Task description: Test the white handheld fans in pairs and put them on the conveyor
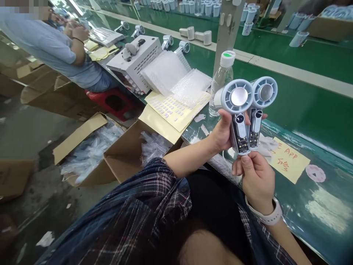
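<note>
Left hand (222, 134): its grip is wrapped around the handles of two handheld fans, holding them upright side by side above the tabletop (317, 110) edge.
Near fan (237, 110): round head faces the wearer; the handle front is bare, with a circuit strip showing.
Far fan (261, 103): touching the near one, its handle just as open.
Right hand (255, 176): thumb and fingers pinched at the bottom end of the near fan's handle; whether a small part sits between them I cannot tell.
Progress: both handles look uncovered, so the work on them seems unfinished.
Around: water bottle (222, 82) just behind the fans, sticker sheets (176, 108) and bubble bags (176, 77) to the left, a yellow note (289, 160) on the tabletop, open cartons (121, 158) on the floor, a seated co-worker (55, 48) farther along.
</note>
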The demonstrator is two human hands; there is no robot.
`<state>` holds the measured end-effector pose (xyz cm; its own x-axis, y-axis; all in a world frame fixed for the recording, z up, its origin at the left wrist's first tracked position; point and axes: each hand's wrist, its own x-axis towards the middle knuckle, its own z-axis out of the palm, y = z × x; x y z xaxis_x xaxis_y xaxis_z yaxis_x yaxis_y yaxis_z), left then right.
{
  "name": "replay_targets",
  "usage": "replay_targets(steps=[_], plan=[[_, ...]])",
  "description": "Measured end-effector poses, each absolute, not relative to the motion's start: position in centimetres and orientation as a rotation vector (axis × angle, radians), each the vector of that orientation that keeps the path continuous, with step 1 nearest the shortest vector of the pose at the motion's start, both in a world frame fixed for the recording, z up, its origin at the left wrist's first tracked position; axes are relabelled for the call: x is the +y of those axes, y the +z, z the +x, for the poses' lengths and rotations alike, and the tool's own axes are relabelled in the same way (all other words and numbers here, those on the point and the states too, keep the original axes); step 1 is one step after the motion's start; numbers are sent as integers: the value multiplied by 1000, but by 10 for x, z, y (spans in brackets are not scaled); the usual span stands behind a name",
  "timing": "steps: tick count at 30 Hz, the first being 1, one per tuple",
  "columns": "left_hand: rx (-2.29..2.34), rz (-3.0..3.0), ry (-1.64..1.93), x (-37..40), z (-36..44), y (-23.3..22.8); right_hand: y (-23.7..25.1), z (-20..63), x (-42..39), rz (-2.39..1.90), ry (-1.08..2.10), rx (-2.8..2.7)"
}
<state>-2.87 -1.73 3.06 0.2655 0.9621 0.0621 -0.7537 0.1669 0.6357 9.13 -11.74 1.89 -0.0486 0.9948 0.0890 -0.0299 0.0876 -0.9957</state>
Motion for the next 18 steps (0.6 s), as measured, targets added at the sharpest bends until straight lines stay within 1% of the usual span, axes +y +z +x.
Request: replay_targets(steps=[3,5,7,13,15,18], plan=[[411,479,1211,-18,-32,39,19,101,-116,-1203,998,-1564],[379,423,1216,-18,-34,44,18,106,-117,-1243,908,-1573],[328,430,1225,-18,-36,46,18,105,-118,-1244,926,-1425],[297,646,1259,-23,-31,30,15,86,-123,-1065,1155,-1025],[316,712,1281,-24,-28,23,14,84,-124,-1062,1171,-996],[371,801,1296,-24,-24,19,14,96,-126,-1157,1114,-1153]])
